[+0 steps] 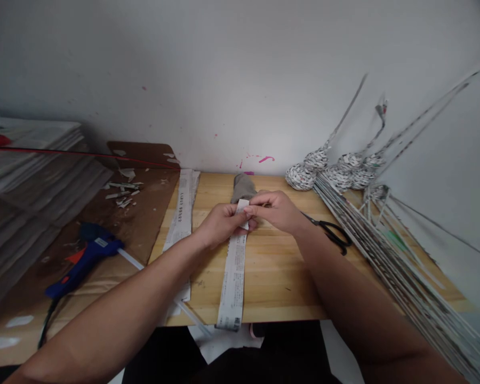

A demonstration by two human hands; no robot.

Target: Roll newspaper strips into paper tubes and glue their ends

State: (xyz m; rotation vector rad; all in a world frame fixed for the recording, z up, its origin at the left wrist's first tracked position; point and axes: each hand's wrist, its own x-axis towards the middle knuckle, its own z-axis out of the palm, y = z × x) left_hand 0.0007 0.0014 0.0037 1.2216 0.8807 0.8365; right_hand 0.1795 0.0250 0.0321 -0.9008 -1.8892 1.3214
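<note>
A long printed newspaper strip (234, 277) runs from my hands down to the table's front edge, where its lower end hangs slightly over. My left hand (223, 221) pinches its upper end, thumb on top. From the other side, my right hand (274, 210) has its fingertips closed on the same end, which looks folded over, with a blank pale side showing. Just behind my hands lies a grey cloth-like bundle (244, 186); I cannot make out what it is. More newspaper strips (183, 213) lie in a stack left of my left hand.
At left are a blue glue gun (86, 261) with a glue stick, paper scraps (124, 194) and a newspaper stack (36, 181). Black-handled scissors (334, 234) lie right of my right hand. Woven paper gourds (304, 173) and a bundle of rolled paper sticks (378, 261) occupy the right side.
</note>
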